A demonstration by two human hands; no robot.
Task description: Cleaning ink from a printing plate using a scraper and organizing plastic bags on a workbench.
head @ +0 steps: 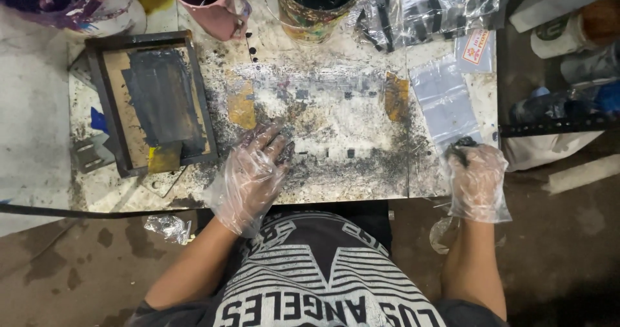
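Progress: right hand (476,178) fingers clamp small black piece (460,147) | left hand (248,175) fingers spread flat on ink-stained white table (361,172) | clear plastic bag (445,104) beyond right fingers looks unfilled

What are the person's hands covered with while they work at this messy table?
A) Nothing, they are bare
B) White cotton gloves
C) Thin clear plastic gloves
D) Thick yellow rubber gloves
C: both the left hand and the right hand sit inside loose, see-through plastic gloves that crinkle at the wrists, over the ink-stained table.
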